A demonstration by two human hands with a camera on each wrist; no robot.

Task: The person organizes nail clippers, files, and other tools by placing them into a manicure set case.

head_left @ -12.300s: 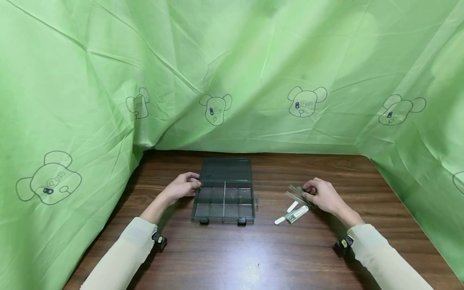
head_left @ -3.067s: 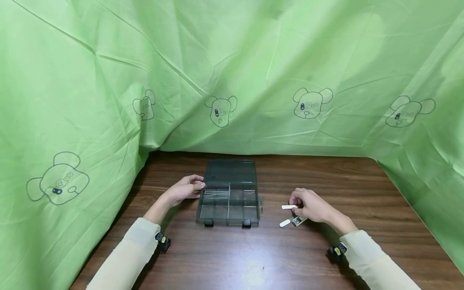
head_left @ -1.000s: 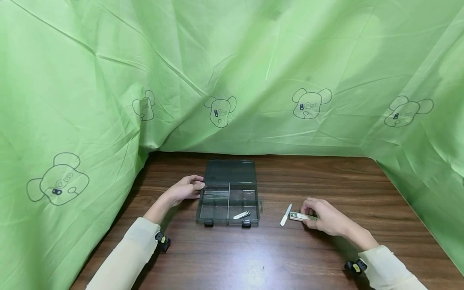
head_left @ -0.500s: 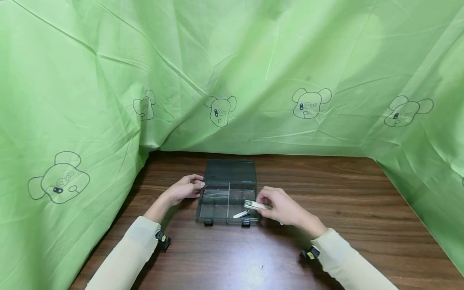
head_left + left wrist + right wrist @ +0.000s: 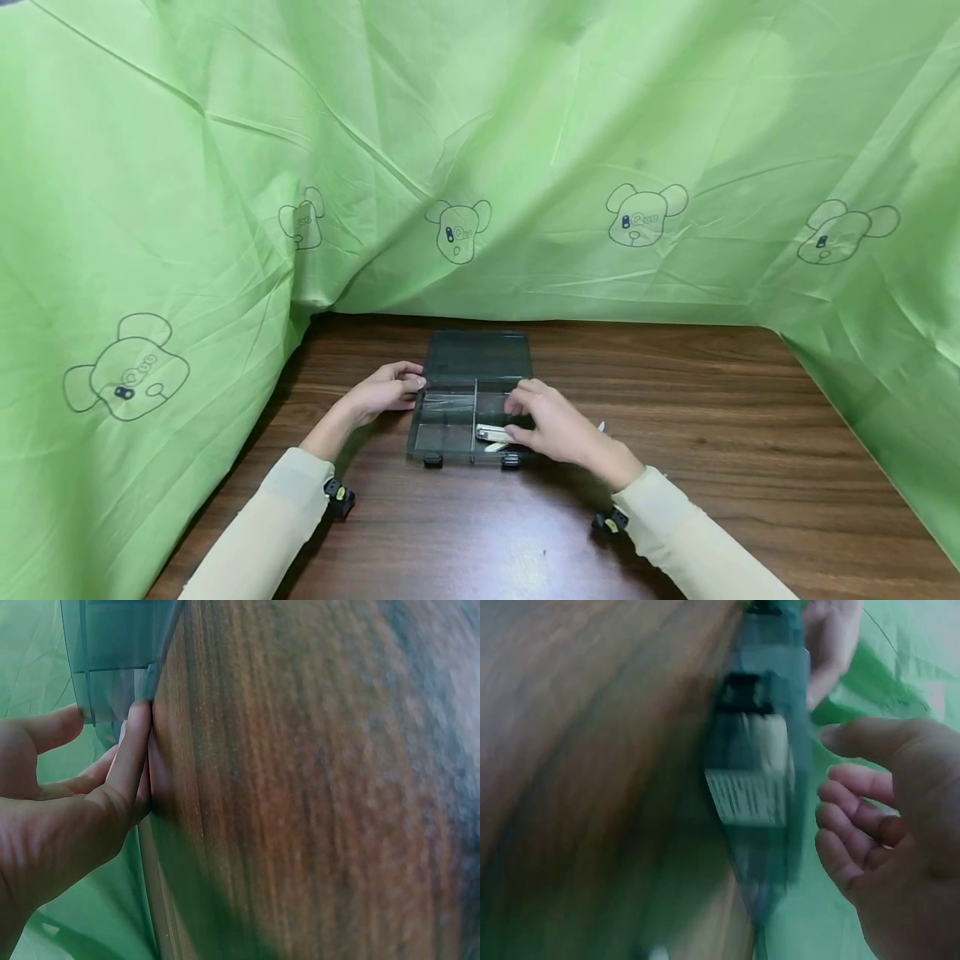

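My left hand [image 5: 386,389] grips the left side of a smoky see-through plastic storage box [image 5: 444,437], thumb at the top edge and fingers along the wall, as the left wrist view shows. Over the box's right half hovers my right hand [image 5: 553,423], fingers loosely bent and holding nothing; the right wrist view shows the gap between hand [image 5: 922,817] and box [image 5: 780,847]. Below its fingertips a larger nail clipper [image 5: 491,433] lies in the front right compartment, partly covering a smaller nail clipper [image 5: 495,447]. Thin clear strips [image 5: 447,402] lie in the back left compartment.
Behind my right wrist the tip of a nail file [image 5: 602,426] shows on the wooden table [image 5: 712,400]. The box lid [image 5: 480,354] lies folded back toward the green curtain [image 5: 540,283]. Two black latches [image 5: 510,461] stick out at the box's front.
Earlier the strips went into the back left compartment and the small clipper into the front right. Just now my right hand carried the larger clipper left from the table and let go inside the box.
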